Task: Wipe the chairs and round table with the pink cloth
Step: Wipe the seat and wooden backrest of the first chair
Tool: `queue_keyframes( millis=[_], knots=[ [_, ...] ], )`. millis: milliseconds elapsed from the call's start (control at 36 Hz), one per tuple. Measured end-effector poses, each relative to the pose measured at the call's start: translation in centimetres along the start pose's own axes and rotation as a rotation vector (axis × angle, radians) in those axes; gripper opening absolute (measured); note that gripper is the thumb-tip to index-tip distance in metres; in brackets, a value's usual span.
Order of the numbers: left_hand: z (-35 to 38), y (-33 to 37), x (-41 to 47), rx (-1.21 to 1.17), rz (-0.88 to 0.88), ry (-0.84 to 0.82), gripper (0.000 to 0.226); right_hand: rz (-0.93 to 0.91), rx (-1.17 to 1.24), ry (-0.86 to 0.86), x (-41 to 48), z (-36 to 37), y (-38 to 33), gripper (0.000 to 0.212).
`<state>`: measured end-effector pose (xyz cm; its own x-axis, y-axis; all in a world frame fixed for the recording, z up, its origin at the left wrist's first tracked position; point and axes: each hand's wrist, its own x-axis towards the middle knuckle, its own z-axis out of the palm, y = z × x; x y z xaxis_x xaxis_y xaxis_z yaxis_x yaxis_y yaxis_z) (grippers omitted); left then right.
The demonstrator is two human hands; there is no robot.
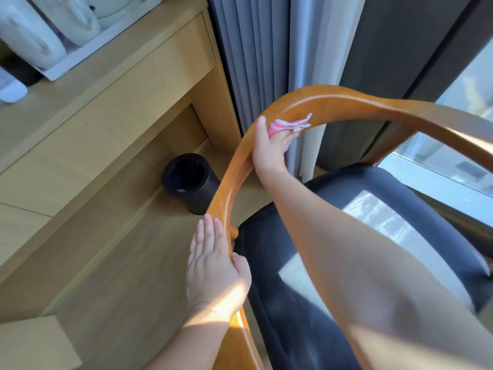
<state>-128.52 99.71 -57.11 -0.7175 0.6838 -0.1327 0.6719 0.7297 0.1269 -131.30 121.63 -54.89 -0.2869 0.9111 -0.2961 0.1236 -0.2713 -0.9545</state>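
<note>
Wooden chair rail (346, 102): right hand (269, 150) pinches the pink cloth (280, 126) onto it, left hand (213, 265) lies flat, fingers straight

Most of pink cloth (278, 127) hidden under right hand (269, 152); white appliances (32, 36) top-L blurred & cut off by edge

Curved orange wooden chair rail (333, 100) arcs over the dark padded seat (373, 236). Left hand (213, 268) lies flat against the rail's outer left side. Right hand (269, 148), farther along the rail, grips the crumpled pink cloth (288, 125) to its inner face. Black cylindrical bin (190, 182) stands on the floor left of the rail, in the recess under the light wooden desk (106, 89). White tray of kettles (66, 68) sits toward the desk top's left end. Pleated grey curtain (253, 49) hangs behind the chair.
</note>
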Motion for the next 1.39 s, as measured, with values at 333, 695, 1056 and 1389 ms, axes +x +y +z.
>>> queue_keyframes(
  millis=[333, 695, 1056, 1389],
  knots=[
    [-0.3, 0.1, -0.3, -0.116, 0.042, 0.025, 0.072, 0.124, -0.106, -0.305, -4.8, -1.1, 2.4, 0.065],
    [-3.6, -0.2, -1.1, -0.505, 0.105, -0.040, 0.067, 0.182, 0.004, -0.276, -12.2, -7.3, -1.0, 0.024],
    [-21.7, 0.7, -7.7, -0.901, 0.457, -0.406, 0.068, 0.141, 0.087, -0.115, -29.7, -13.5, -15.0, 0.028],
    [-28.9, 3.0, -14.7, -1.095, 0.641, -0.774, 0.057, -0.019, 0.047, 0.051, -45.4, -18.4, -19.2, 0.028]
  ],
)
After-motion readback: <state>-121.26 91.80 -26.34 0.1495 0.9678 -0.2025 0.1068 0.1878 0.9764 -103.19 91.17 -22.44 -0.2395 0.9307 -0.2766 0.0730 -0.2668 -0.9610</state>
